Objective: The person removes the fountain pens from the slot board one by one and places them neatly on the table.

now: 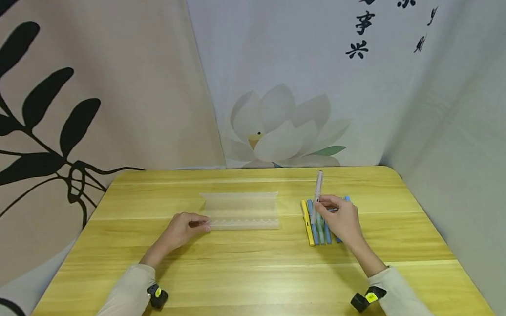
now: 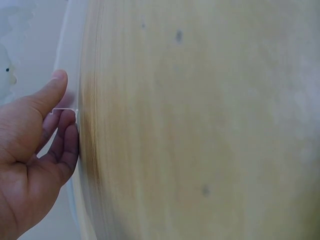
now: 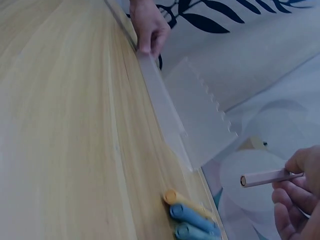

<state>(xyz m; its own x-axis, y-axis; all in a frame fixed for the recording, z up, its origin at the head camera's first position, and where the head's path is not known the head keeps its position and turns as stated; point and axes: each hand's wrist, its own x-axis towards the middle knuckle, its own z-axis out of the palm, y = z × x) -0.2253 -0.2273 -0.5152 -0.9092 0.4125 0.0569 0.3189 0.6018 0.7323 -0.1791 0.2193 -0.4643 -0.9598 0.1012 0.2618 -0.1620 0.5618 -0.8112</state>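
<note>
A translucent plastic pen case [image 1: 241, 209] lies open toward the back of the table, its notched edge showing in the right wrist view. My left hand [image 1: 188, 228] grips the case's left end between thumb and fingers. Between thumb and fingertips of my right hand [image 1: 342, 219] is a pale pink pen [image 1: 319, 183], held tilted above a row of pens. In that row are a yellow pen [image 1: 307, 223] at the left and several blue and greenish pens [image 3: 195, 217]. My right hand hides part of the row.
The wooden table [image 1: 244, 286] has a back edge close behind the case and pens. A printed curtain [image 1: 282, 68] hangs behind it, and pale fabric [image 1: 475, 127] hangs along the right side.
</note>
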